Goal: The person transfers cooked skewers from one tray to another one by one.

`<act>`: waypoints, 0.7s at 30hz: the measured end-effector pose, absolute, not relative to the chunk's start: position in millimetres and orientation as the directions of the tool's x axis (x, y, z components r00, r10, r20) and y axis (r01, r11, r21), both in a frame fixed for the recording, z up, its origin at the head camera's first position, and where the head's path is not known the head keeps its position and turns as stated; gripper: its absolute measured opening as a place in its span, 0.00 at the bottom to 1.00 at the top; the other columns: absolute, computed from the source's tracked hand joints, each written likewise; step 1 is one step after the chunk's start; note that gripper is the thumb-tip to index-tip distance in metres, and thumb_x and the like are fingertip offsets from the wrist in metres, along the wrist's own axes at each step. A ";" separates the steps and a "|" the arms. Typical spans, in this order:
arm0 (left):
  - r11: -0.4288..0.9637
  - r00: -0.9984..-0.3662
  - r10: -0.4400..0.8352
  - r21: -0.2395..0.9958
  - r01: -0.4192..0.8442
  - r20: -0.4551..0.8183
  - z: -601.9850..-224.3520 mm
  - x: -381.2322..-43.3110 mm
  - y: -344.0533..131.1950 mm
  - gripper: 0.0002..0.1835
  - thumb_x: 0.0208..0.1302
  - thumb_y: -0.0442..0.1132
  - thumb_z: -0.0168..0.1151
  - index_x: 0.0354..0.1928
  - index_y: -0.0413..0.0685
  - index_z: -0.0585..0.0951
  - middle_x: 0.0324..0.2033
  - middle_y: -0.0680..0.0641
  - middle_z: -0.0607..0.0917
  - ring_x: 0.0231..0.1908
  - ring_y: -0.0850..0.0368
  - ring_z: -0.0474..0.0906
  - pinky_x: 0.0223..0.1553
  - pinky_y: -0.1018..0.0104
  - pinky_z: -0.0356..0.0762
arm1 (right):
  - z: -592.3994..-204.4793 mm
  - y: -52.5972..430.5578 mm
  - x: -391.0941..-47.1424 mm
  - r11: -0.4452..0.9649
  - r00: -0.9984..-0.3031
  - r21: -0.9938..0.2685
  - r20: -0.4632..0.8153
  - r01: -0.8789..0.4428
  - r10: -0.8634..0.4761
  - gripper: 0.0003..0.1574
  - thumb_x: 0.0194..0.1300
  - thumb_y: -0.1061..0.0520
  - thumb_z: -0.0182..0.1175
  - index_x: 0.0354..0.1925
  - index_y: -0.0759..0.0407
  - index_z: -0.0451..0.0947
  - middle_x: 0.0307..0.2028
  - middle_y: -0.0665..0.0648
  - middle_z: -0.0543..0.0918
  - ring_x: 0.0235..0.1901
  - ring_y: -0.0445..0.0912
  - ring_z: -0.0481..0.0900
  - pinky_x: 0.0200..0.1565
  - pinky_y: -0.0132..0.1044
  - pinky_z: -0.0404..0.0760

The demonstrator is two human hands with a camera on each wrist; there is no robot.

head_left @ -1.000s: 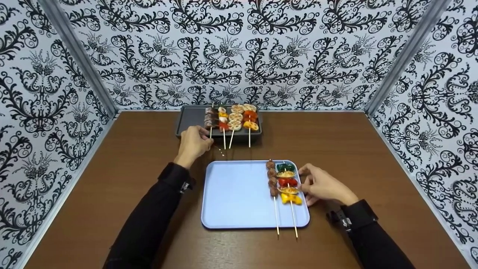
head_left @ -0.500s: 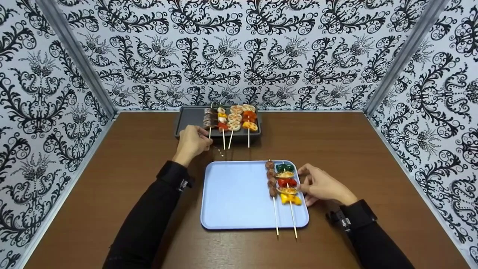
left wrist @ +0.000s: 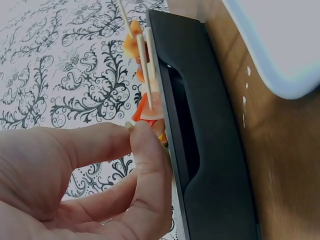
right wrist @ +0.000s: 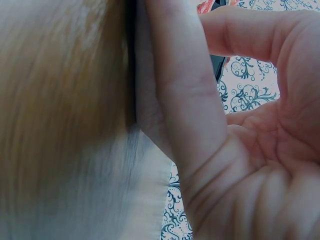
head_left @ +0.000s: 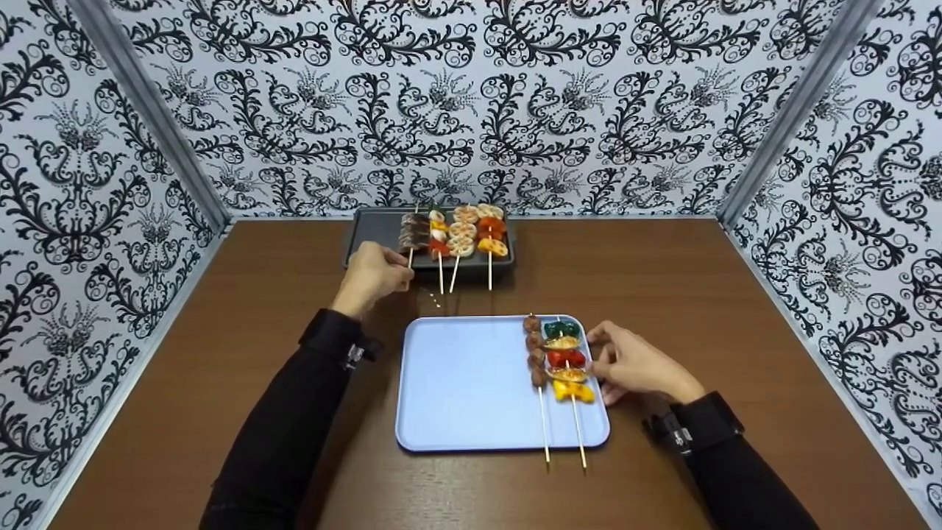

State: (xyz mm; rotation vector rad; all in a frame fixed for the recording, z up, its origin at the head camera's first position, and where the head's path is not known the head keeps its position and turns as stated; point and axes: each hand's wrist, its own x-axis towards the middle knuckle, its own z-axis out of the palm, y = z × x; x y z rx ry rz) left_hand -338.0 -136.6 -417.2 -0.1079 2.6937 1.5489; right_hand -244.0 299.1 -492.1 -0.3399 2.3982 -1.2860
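In the head view my left hand (head_left: 370, 274) pinches the stick of a skewer with dark striped pieces (head_left: 414, 232) at the front of a dark grill pan (head_left: 374, 227). The left wrist view shows thumb and forefinger (left wrist: 149, 150) meeting on the stick's end, beside the black pan side (left wrist: 212, 150). At the right, my right hand (head_left: 634, 362) holds the right rim of a pale blue tray (head_left: 464, 383). On that tray lie a meatball skewer (head_left: 535, 352) and a vegetable skewer (head_left: 567, 359), sticks jutting over the front rim.
On the pan, right of the left hand, lie a skewer of mixed pieces (head_left: 438, 234), one of round pale slices (head_left: 463, 232) and one of orange pieces (head_left: 491, 231). Patterned walls (head_left: 471, 96) enclose the brown table (head_left: 625, 272) at back and sides.
My left hand has shifted slightly left and tilted the dark skewer, whose stick end has swung left. The right hand and the tray have stayed in place.
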 end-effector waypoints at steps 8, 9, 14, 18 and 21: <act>0.471 -0.997 -0.022 0.879 -0.079 -0.078 -417.7 -340.0 -139.7 0.12 0.64 0.27 0.68 0.48 0.29 0.87 0.42 0.36 0.88 0.32 0.52 0.88 0.42 0.61 0.92 | -489.8 297.5 -242.6 0.549 -0.890 -0.836 -0.235 -0.021 -0.392 0.30 0.71 0.64 0.64 0.65 0.66 0.64 0.31 0.65 0.82 0.21 0.56 0.85 0.25 0.51 0.91; 0.462 -0.997 -0.022 0.883 -0.081 -0.079 -418.2 -340.0 -140.0 0.12 0.64 0.27 0.68 0.48 0.29 0.87 0.42 0.36 0.87 0.31 0.53 0.88 0.42 0.61 0.92 | -489.3 297.4 -242.2 0.548 -0.889 -0.836 -0.233 -0.024 -0.394 0.30 0.71 0.63 0.64 0.65 0.66 0.63 0.31 0.65 0.82 0.21 0.56 0.85 0.25 0.51 0.91; 0.418 -0.995 -0.037 0.904 -0.095 -0.087 -419.4 -339.4 -140.4 0.10 0.64 0.26 0.67 0.46 0.28 0.86 0.42 0.38 0.85 0.32 0.53 0.87 0.43 0.61 0.92 | -487.0 297.0 -241.0 0.544 -0.889 -0.838 -0.223 -0.035 -0.400 0.31 0.71 0.63 0.64 0.66 0.67 0.63 0.32 0.66 0.83 0.22 0.58 0.85 0.25 0.51 0.91; 0.388 -0.995 -0.045 0.916 -0.103 -0.093 -421.3 -339.5 -140.4 0.09 0.64 0.25 0.68 0.45 0.28 0.86 0.41 0.38 0.85 0.31 0.54 0.86 0.40 0.64 0.91 | -486.8 296.9 -240.5 0.538 -0.889 -0.842 -0.222 -0.032 -0.401 0.31 0.70 0.64 0.64 0.66 0.67 0.63 0.32 0.66 0.83 0.21 0.58 0.85 0.25 0.51 0.91; 0.367 -0.994 -0.046 0.924 -0.105 -0.095 -422.5 -339.6 -140.8 0.09 0.64 0.25 0.67 0.45 0.28 0.85 0.41 0.38 0.84 0.31 0.54 0.85 0.38 0.66 0.91 | -487.4 297.1 -240.2 0.535 -0.889 -0.844 -0.221 -0.032 -0.401 0.31 0.70 0.65 0.64 0.65 0.67 0.63 0.31 0.66 0.83 0.21 0.57 0.85 0.25 0.51 0.91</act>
